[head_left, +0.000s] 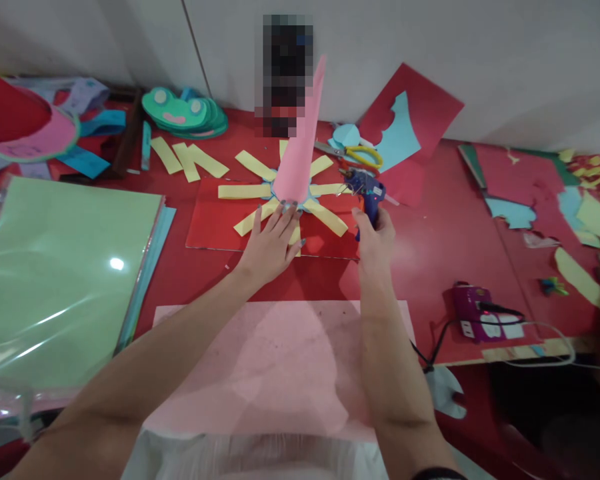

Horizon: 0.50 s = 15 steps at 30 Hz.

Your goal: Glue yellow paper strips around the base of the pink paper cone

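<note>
A pink paper cone (298, 160) stands point up at the centre of a ring of yellow paper strips (240, 192), which lie over a blue piece on a red sheet (210, 223). My left hand (274, 241) rests with fingers spread, its fingertips at the cone's near lower edge. To the right, my right hand (375, 233) is wrapped round the handle of a blue glue gun (370, 190). The gun's nozzle points left, above the end of a right-hand strip.
Yellow-handled scissors (363, 157) and blue scraps lie behind the glue gun. Green frog shapes (180, 113) sit at the back left, wrapped green sheets (70, 267) at the left. A pink sheet (260, 367) lies in front. A purple power strip (473, 310) with cables is at the right.
</note>
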Available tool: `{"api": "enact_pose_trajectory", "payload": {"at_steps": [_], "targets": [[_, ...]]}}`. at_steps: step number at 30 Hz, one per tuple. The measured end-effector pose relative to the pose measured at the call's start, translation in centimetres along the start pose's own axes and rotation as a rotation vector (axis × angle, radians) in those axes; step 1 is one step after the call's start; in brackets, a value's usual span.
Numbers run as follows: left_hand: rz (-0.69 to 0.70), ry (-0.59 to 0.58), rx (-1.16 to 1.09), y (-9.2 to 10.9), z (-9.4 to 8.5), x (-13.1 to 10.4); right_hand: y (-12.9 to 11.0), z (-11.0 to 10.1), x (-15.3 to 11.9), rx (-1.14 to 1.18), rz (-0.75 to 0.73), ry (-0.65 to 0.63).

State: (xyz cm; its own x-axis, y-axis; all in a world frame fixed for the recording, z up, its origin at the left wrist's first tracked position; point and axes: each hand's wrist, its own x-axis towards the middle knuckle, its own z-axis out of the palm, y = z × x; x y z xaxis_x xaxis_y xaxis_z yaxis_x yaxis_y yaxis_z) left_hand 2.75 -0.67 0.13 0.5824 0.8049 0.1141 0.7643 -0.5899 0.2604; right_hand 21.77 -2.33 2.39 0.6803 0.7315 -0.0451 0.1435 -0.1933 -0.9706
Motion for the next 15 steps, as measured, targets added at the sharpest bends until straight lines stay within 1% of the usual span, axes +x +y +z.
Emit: {"api": "enact_pose_trajectory", "payload": {"at_steps": [3, 6, 9, 15], "targets": [[0.031, -0.016, -0.007, -0.06, 0.13, 0.00, -0.13, -0.01, -0.06, 0.000, -0.001, -0.003], [0.023, -0.006, -0.017, -0.09, 0.17, 0.02, -0.15, 0.03, -0.07, -0.007, -0.005, -0.003], [0.022, -0.027, -0.019, -0.01, 0.02, 0.04, -0.13, 0.09, -0.03, 0.002, -0.006, 0.004], [-0.044, -0.021, -0.011, 0.17, -0.31, -0.02, -0.01, 0.05, 0.06, 0.002, -0.006, 0.008]]}}
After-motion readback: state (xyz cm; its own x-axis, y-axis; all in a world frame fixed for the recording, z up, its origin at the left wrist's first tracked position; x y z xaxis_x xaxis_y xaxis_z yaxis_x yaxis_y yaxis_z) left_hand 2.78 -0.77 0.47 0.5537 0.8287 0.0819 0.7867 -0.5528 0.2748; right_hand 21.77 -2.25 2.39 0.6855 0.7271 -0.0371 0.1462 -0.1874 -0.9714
